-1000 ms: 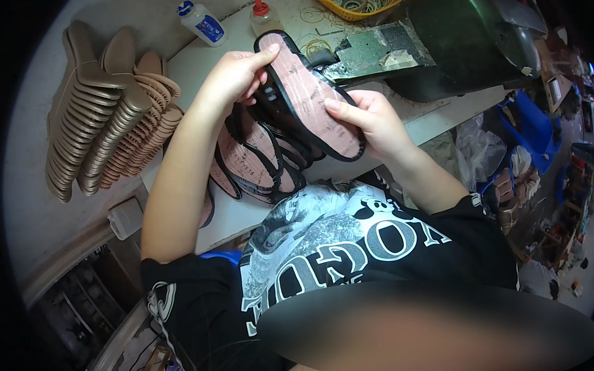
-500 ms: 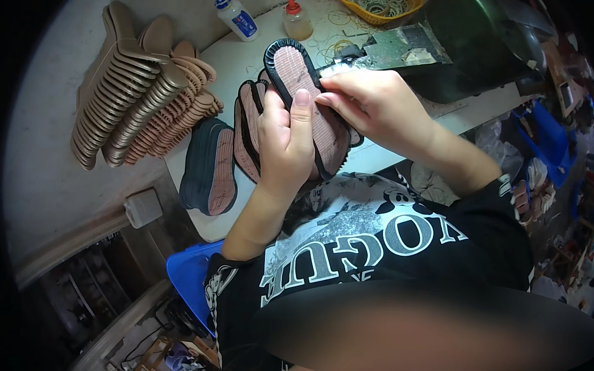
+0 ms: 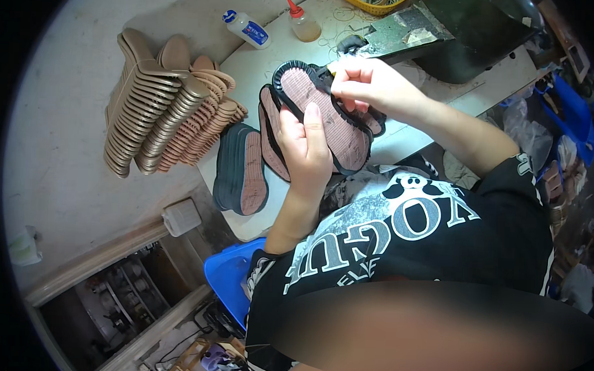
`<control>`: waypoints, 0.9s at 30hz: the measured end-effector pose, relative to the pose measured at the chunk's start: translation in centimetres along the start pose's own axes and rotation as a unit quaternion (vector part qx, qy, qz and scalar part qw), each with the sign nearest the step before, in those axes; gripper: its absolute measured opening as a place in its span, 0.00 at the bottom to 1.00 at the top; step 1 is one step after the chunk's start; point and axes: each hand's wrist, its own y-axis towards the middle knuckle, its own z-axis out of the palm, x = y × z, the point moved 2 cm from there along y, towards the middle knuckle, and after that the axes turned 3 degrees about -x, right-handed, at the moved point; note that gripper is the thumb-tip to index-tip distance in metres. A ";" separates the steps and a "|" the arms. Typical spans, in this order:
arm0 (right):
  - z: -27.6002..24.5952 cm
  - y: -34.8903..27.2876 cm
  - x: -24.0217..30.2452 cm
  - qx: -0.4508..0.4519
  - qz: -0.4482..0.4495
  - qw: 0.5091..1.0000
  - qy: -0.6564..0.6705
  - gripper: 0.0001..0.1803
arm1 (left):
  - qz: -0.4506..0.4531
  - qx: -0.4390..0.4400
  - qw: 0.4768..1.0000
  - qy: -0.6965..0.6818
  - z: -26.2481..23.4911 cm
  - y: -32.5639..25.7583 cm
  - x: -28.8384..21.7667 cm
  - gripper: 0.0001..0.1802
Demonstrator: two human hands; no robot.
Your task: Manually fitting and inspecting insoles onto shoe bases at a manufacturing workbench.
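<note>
One shoe sole, pink-lined, rimmed with ruched black edging; position: raised over the worktop, in front of the wearer's chest, lining face up, toe or heel end away from the body.

Left hand: wrapped around the sole's left side, thumb laid along the lining, fingers passing beneath; apparently so held to keep the piece steady and its far rim exposed.

Right hand: thumb and fingertips drawn together, pinching at the edging on the right side; whether a small dark piece also lies in the pinch cannot be told. This grip seems to suit work on the narrow rim.

Several further pink-lined soles, black-rimmed, just behind and left of the held one, presumably within easy reach.

One stack of dark soles, on edge, a pink lining facing outward.

Rows of tan soles, nested tightly and leaning at the wall, probably to save space.

At the back: one white bottle, blue cap; one squeeze bottle, red nozzle; one yellow basket.
</note>
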 end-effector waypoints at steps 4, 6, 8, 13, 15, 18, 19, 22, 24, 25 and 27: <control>0.8 -1.6 -1.9 -0.010 -0.006 1.000 0.024 0.08 | 0.084 -0.025 0.996 0.032 1.0 -0.8 -0.6 0.11; 0.5 -2.1 -2.4 -0.017 0.002 1.000 0.018 0.07 | 0.059 -0.012 0.997 0.048 0.9 -1.7 -0.2 0.10; 0.3 -2.7 -3.1 -0.013 0.001 1.000 0.018 0.06 | 0.031 -0.005 0.999 0.027 1.2 -2.1 1.0 0.08; 0.8 -3.8 -4.1 -0.023 -0.008 0.999 0.047 0.05 | 0.080 -0.002 0.996 0.046 1.3 -1.9 0.6 0.08; 1.0 -4.2 -3.6 -0.065 0.031 0.997 0.004 0.06 | 0.014 0.036 0.998 0.051 1.2 -2.0 0.2 0.09; 1.0 -4.3 -2.5 -0.055 0.053 0.995 -0.071 0.07 | 0.051 0.048 0.992 0.102 1.3 -2.1 0.0 0.09; 1.0 -4.3 -2.2 -0.044 0.063 0.994 -0.081 0.07 | 0.068 0.062 0.989 0.116 1.4 -2.2 -0.4 0.09; 1.1 -4.1 -1.5 -0.026 0.027 0.984 -0.172 0.06 | 0.067 0.061 0.988 0.128 1.6 -2.7 0.0 0.10; 1.2 -4.0 -1.5 -0.040 0.015 0.983 -0.178 0.05 | 0.090 0.062 0.984 0.143 1.5 -2.7 0.6 0.11; 1.3 -4.0 -1.5 -0.054 0.003 0.982 -0.182 0.06 | 0.092 0.061 0.983 0.144 1.5 -2.5 0.4 0.11; 1.6 -4.2 -1.6 -0.064 -0.006 0.983 -0.170 0.05 | 0.129 0.046 0.974 0.180 1.6 -2.4 -0.5 0.11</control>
